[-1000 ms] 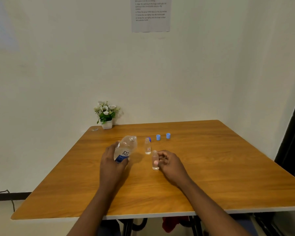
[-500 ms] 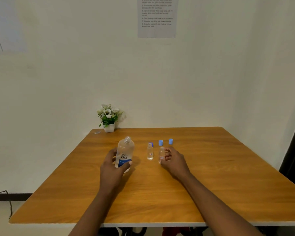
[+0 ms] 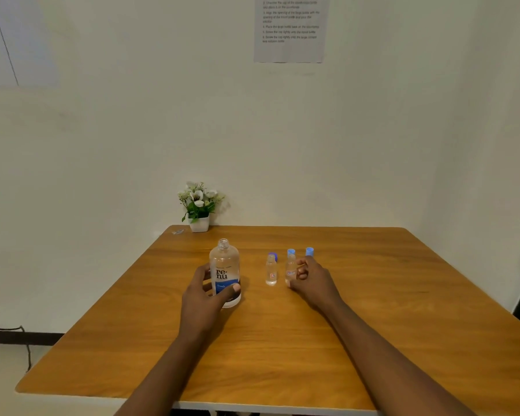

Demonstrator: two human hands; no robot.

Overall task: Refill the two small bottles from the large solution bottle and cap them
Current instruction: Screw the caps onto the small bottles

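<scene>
The large clear solution bottle with a blue label stands upright and uncapped on the wooden table. My left hand is wrapped around its lower half. Two small clear bottles stand uncapped to its right: one stands free, the other is touched by the fingers of my right hand. Three blue caps lie behind them: a darker one, a light one and another.
A small potted plant with white flowers sits at the table's back left corner, with a small clear scrap beside it. A printed sheet hangs on the wall. A dark cable runs along the floor at left.
The large bottle went from tilted to upright on the table. My right hand carried the small bottle back and stood it beside the other small one.
</scene>
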